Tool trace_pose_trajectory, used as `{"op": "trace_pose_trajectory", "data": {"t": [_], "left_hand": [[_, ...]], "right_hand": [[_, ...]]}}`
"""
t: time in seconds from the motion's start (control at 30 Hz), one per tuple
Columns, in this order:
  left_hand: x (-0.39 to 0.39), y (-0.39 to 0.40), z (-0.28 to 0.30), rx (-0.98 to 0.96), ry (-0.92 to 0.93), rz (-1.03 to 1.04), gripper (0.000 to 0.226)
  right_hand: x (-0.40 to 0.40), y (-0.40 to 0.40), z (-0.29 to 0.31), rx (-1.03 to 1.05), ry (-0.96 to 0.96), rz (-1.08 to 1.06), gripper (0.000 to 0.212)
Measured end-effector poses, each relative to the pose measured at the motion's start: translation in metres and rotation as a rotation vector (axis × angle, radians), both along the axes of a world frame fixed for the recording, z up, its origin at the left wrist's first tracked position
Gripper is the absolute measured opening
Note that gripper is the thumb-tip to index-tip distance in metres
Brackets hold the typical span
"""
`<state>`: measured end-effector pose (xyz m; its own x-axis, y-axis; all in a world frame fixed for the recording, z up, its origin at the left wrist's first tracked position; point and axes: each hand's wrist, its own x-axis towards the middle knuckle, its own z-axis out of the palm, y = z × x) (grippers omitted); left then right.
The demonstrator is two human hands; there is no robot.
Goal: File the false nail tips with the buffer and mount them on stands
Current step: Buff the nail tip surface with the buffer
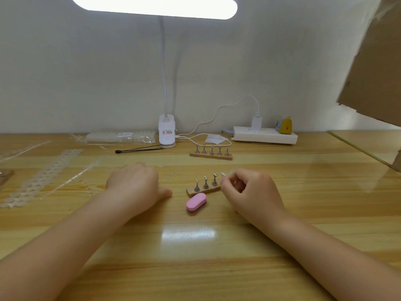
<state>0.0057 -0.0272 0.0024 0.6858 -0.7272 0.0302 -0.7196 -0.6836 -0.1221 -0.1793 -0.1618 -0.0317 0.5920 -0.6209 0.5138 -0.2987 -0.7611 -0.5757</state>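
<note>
The near stand (205,187) sits mid-table (195,246), three metal pegs showing. At its right end the right hand (249,192) pinches a pale nail tip (223,174) between closed fingertips, hiding that end. The left hand (135,185) rests left of the stand, palm down, fingers curled; nothing visibly held. The pink buffer (196,202) lies just in front. Behind are a second stand (211,153), lamp base (166,132) and power strip (264,134).

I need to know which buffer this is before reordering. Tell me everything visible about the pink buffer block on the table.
The buffer is a small oblong block with rounded ends, pink on top over a purple lower layer, apparently foam. It lies flat on the wooden table, tilted diagonally, just in front of the near wooden stand, close to it. Neither the left hand nor the right hand touches it.
</note>
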Motion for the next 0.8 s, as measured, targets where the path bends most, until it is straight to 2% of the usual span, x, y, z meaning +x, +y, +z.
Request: {"op": "trace_pose_trajectory", "data": {"t": [0.13, 0.27, 0.33, 0.5, 0.6, 0.7, 0.8], "left_hand": [[0.001, 0.002, -0.001, -0.054, -0.062, -0.061, 0.033], [0.002, 0.001, -0.005, -0.110, -0.122, -0.115, 0.034], [0.005, 0.001, -0.009, -0.083, -0.128, -0.145, 0.040], [0.010, -0.001, -0.016, -0.051, -0.118, -0.218, 0.034], [0.012, -0.003, -0.021, -0.083, -0.209, -0.257, 0.030], [0.011, -0.002, -0.019, -0.111, -0.301, -0.189, 0.017], [0.010, 0.003, -0.014, -0.259, -0.394, -0.151, 0.012]], "right_hand": [[-0.002, 0.006, 0.002, -0.029, -0.055, 0.074, 0.004], [-0.002, 0.007, 0.002, -0.062, -0.060, 0.113, 0.004], [-0.003, 0.007, 0.002, -0.074, -0.058, 0.118, 0.003], [-0.003, 0.008, 0.001, -0.091, -0.042, 0.135, 0.009], [-0.002, 0.008, 0.001, -0.098, -0.036, 0.143, 0.010], [-0.003, 0.008, 0.001, -0.095, -0.032, 0.147, 0.009], [-0.003, 0.009, 0.001, -0.098, -0.026, 0.145, 0.008]]}}
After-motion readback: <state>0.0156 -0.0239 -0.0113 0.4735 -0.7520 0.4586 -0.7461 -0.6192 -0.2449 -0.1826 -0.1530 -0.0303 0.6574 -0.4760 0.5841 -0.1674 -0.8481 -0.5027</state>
